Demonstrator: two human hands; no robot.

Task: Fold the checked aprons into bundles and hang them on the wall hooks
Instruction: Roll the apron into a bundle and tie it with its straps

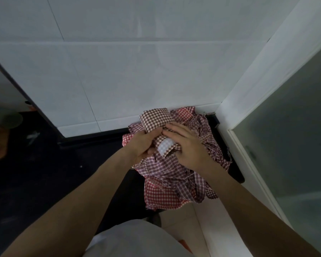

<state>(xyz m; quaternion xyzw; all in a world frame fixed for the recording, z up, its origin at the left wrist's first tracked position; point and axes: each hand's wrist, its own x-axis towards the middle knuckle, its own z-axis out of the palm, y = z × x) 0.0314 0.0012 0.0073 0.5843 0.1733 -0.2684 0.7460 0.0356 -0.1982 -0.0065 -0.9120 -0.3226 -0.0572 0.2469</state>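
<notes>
The brown-and-white checked cotton apron, rolled into a thick bundle (155, 119), sits at the top of the heap, its lower end held between both hands. The left hand (144, 145) cups it from below and to the side, fingers (157, 131) curled round the cloth; the right hand (188, 145) lies over it from the other side, its fingers (171, 127) bent and pressing the fold where a pale checked strap end (165, 148) sticks out just under them. So both sets of fingers are closed on this one bundle, not apart.

Beneath and beyond the fingers lies the pile of loose red and maroon checked aprons with trailing ties (176, 179), spread over a dark tabletop (63, 173) and hanging off its near edge. Behind the fingers rises the white tiled wall (119, 71); to their right stands a white door frame (248, 89).

This looks like the folding step, near its end for this apron: the roll is formed but the strap seems not yet tucked or wound. The next move probably calls for securing that strap so the bundle holds, then lifting it clear of the tangled ties below. No wall hooks are in view, so where it must go cannot be told.
</notes>
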